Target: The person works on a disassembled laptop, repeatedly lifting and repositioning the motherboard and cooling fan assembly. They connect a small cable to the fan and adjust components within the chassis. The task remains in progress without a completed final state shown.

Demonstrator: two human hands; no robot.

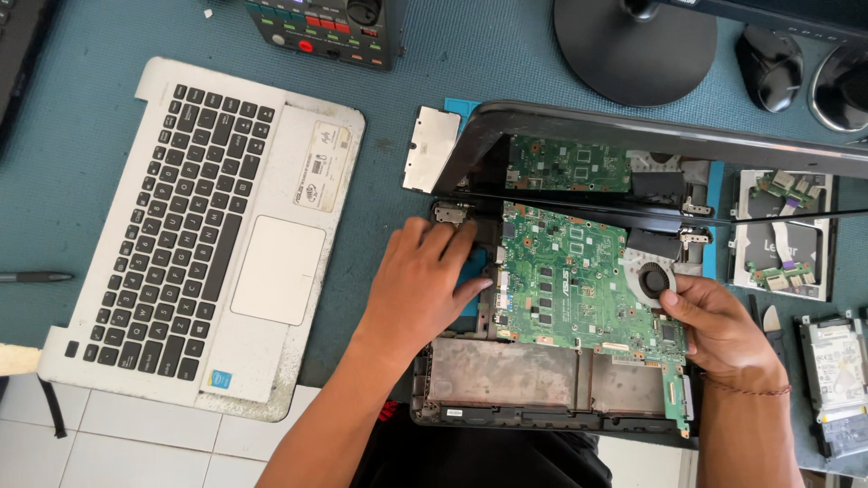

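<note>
An opened laptop base (470,417) lies in front of me with its green motherboard (565,276) exposed and a grey battery (502,372) below it. Its glossy screen (579,149) stands up behind and mirrors the board. My left hand (420,285) rests flat on the base's left side, fingers near the left hinge (449,213) and over a blue part. My right hand (719,325) pinches the motherboard's right edge beside the black fan (653,278).
A white keyboard cover with touchpad (203,230) lies to the left. A small silver plate (430,149) sits behind the base. Small boards on a tray (782,235), a hard drive (836,366), a monitor stand (633,45) and a button console (325,27) surround it.
</note>
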